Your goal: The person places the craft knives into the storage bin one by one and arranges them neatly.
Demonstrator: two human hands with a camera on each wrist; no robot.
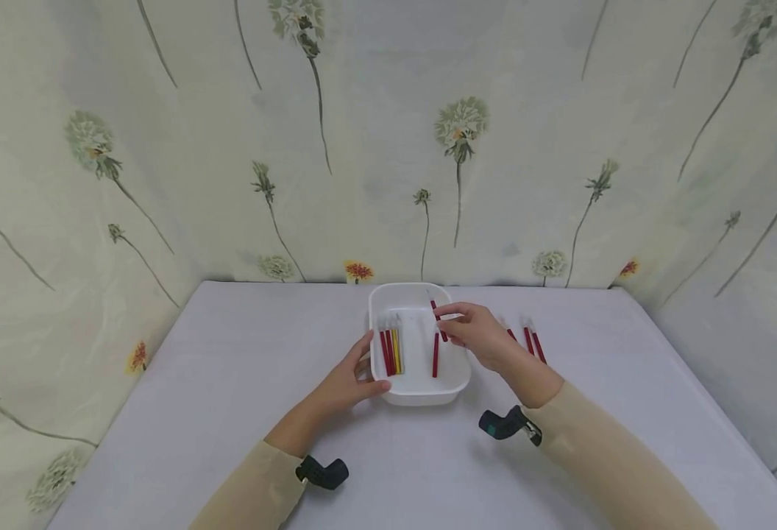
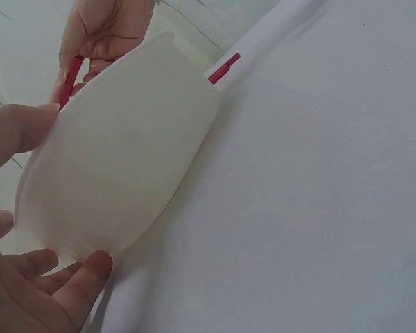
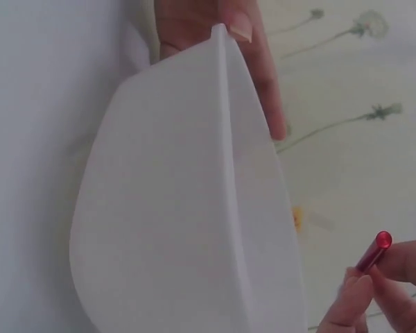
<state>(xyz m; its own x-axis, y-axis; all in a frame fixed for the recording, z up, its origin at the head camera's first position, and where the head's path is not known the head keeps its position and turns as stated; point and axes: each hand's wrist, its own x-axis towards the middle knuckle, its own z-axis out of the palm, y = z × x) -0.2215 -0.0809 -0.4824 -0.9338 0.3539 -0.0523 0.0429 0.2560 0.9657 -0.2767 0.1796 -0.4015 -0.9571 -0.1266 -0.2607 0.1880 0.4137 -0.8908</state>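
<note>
1. Pinching one red pen (image 3: 373, 255): the right hand (image 1: 484, 335) has thumb and fingers on its barrel, over the right half of the white basin (image 1: 421, 398). Pen stands slanted; whether it touches the basin floor, cannot tell.
2. Left hand (image 1: 343, 383) wraps the near left corner, thumb at the rim, fingers against the outer wall. Probably steadies the light-looking basin while the other hand works.
3. Inside, left: pen row (image 1: 391, 353), red, yellow and one pale, side by side and roughly parallel. Likely laid so for neatness.
4. Inside, right: single pen (image 1: 435, 357), also red, lies apart from the row, just below the pinching fingers. The gap between suggests a separate group, my inference.
5. Outside, right: three loose pens (image 1: 529, 340), red, on the worktop (image 1: 282, 338). Right forearm overlaps their near ends in the head view; the basin's right wall stands between them and the interior.
6. Wrist cameras (image 1: 322, 472) jut inward from both sleeves, clear of the basin. Flower-printed backdrop (image 1: 375, 147) rises behind the worktop.
</note>
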